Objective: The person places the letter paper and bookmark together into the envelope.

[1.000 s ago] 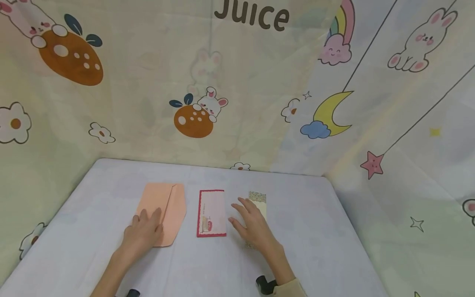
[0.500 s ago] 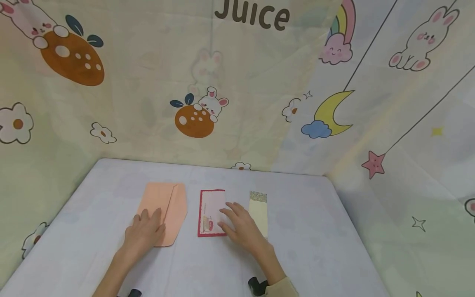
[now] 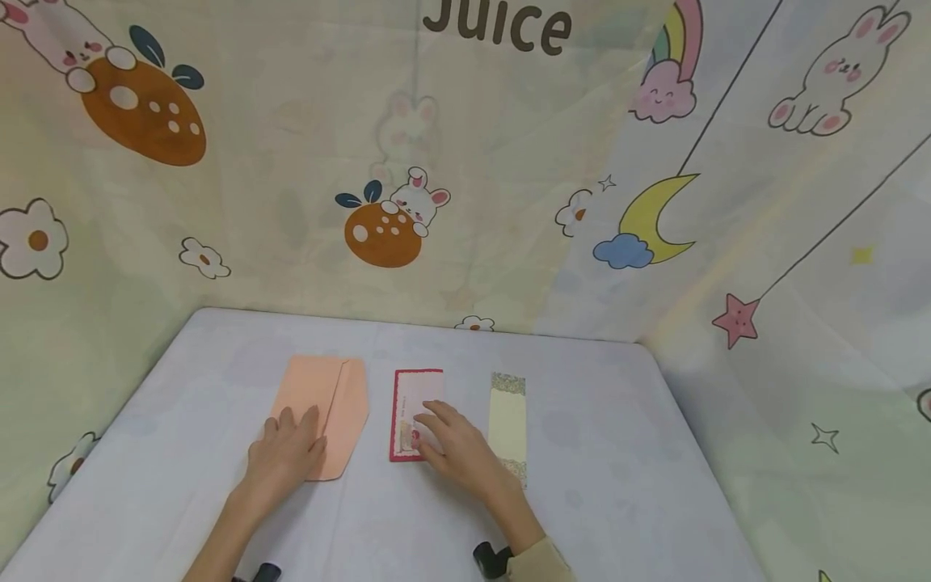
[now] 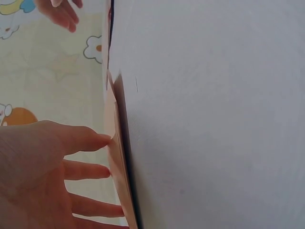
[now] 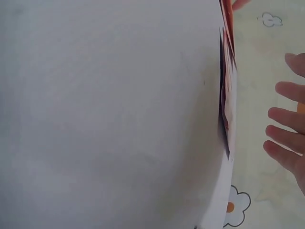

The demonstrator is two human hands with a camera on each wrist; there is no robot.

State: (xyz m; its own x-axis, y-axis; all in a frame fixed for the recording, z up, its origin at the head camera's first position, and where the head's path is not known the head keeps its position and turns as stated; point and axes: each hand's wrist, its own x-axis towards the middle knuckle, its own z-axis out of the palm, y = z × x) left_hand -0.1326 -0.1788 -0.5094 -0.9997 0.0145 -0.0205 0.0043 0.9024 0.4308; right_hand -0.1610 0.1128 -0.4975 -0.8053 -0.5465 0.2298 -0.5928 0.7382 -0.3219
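Note:
A peach envelope [image 3: 309, 380] with a folded flap lies on the left of the white-covered table. My left hand [image 3: 285, 449] rests on its lower part with fingers straight; in the left wrist view the fingertips touch the envelope [image 4: 121, 176]. To its right lies a pink card [image 3: 419, 386] with a red border and a small printed picture. My right hand [image 3: 461, 453] hovers over the card's lower right side, fingers spread. In the right wrist view a gap shows between the fingers and the card [image 5: 228, 109].
A cream strip [image 3: 507, 416] with glittery ends lies right of the card, partly behind the right wrist. The white table [image 3: 611, 453] meets a printed cloth backdrop [image 3: 276, 202] at the back. Black wrist gear [image 3: 489, 559] shows under the right wrist.
My right hand has moved left, from over the cream strip to over the pink card, uncovering most of the strip. The left hand stays on the envelope.

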